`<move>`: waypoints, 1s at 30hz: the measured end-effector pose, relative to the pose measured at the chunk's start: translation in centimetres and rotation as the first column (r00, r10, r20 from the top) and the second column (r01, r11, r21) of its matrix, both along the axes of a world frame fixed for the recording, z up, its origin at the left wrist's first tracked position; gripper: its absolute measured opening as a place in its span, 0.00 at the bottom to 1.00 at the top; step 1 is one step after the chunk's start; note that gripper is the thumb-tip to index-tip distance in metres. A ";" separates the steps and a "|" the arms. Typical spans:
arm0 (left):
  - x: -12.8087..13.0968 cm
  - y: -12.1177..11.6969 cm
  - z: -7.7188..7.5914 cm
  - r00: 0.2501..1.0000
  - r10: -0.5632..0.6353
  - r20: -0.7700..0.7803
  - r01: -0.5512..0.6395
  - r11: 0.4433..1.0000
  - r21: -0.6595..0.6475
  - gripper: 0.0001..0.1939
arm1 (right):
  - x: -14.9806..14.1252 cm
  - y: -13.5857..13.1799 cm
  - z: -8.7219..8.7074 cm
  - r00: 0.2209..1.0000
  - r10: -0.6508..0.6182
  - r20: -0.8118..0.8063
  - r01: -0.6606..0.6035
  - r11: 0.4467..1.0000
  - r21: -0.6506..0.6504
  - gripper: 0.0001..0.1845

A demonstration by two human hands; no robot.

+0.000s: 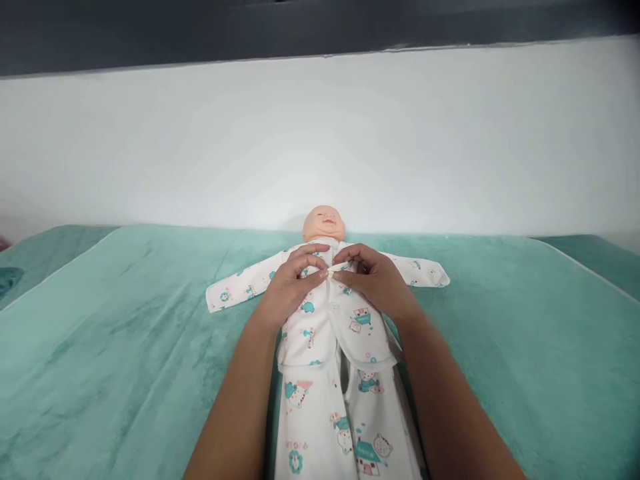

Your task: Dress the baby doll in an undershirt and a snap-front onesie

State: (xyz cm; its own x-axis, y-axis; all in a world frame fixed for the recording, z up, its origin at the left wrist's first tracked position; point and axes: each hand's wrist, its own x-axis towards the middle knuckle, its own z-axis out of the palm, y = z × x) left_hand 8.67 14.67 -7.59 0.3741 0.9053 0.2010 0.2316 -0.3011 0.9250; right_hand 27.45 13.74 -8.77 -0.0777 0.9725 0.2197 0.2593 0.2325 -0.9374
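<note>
A baby doll (324, 223) lies on its back, dressed in a white baby jacket (313, 333) printed with small animals and houses. Both sleeves stretch out sideways. My left hand (296, 280) pinches the jacket's front edge at the chest. Opposite it, my right hand (371, 277) grips the other edge with thumb and forefinger, close to a pale button (331, 274). Lower on the front sits another button (335, 307). Below the jacket, matching white trousers (320, 420) cover the legs, with a gap between them.
A teal plush blanket (150, 347) spreads under the doll and to both sides. Behind the doll's head rises a white wall (320, 133), with a dark band (320, 30) along its top.
</note>
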 end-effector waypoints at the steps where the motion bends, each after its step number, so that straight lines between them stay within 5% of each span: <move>1: -0.1 0.0 0.0 1.000 -0.008 0.000 0.008 1.000 -0.002 0.07 | 0.0 0.0 -0.1 1.000 0.002 -0.004 -0.002 1.000 0.006 0.11; 16: 0.4 0.0 -0.1 0.998 0.048 -0.048 -0.047 0.999 0.023 0.04 | -0.3 -0.3 0.2 0.999 -0.023 0.041 0.024 1.000 -0.009 0.09; 30: 1.3 -0.1 -0.5 0.984 0.170 -0.043 -0.158 0.965 0.209 0.03 | 0.6 -0.2 0.3 0.997 0.058 0.051 -0.058 0.998 0.011 0.14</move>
